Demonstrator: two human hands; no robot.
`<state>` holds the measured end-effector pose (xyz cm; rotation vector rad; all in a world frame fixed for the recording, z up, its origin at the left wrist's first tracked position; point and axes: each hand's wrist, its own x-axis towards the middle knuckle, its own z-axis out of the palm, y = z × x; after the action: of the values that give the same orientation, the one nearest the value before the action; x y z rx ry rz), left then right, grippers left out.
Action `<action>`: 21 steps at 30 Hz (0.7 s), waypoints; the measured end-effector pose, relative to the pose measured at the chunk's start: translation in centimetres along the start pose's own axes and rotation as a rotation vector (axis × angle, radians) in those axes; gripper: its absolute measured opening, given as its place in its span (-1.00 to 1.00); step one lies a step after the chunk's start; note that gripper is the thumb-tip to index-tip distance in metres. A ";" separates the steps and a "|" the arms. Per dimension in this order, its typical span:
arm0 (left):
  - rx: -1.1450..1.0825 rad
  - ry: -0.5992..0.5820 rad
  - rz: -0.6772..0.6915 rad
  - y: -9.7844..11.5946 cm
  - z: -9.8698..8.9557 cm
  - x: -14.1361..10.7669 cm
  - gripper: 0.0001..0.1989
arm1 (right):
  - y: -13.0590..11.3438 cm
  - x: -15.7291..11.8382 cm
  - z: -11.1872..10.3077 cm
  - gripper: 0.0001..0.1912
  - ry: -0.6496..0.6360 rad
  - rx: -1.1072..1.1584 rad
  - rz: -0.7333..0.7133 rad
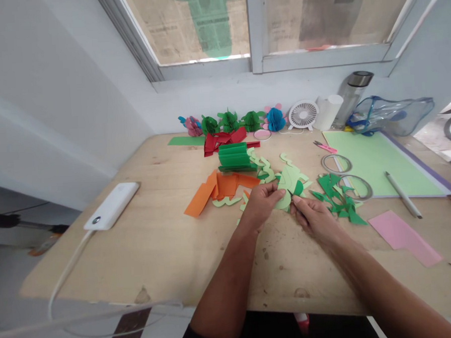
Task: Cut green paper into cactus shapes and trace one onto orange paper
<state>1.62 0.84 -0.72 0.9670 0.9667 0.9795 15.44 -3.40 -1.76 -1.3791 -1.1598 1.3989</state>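
My left hand pinches a light green paper piece between thumb and fingers, just above the table. My right hand is closed around small dark scissors, mostly hidden by the fingers, with the tip at the paper's edge. Light green paper cutouts with wavy edges lie behind and left of my hands. Dark green paper scraps are scattered to the right. Folded orange paper and pleated green paper rest to the left.
Several paper figures stand along the wall beside a small white fan. Red paper lies before them. At right are pink snips, tape rolls, a pen and pink paper. A power bank lies left.
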 end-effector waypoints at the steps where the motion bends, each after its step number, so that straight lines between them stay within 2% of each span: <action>1: 0.001 0.002 0.000 0.0 0.0 0.0 -0.71 | 0.0 0.0 0.0 -0.46 0.001 -0.002 -0.005; 8: 0.009 -0.005 0.001 -0.1 0.0 0.0 -0.71 | 0.4 0.2 -0.1 -0.45 0.017 -0.005 -0.034; 16: -0.003 -0.002 -0.002 -0.2 0.0 0.3 -0.68 | 0.3 0.2 0.0 -0.46 0.019 -0.010 -0.005; 21: -0.060 0.061 0.012 -0.1 -0.1 0.3 -0.66 | 0.0 -0.1 0.0 -0.47 0.041 -0.010 -0.006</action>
<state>1.67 1.10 -0.92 0.8981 0.9777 1.0479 15.40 -3.54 -1.75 -1.4034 -1.1449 1.3563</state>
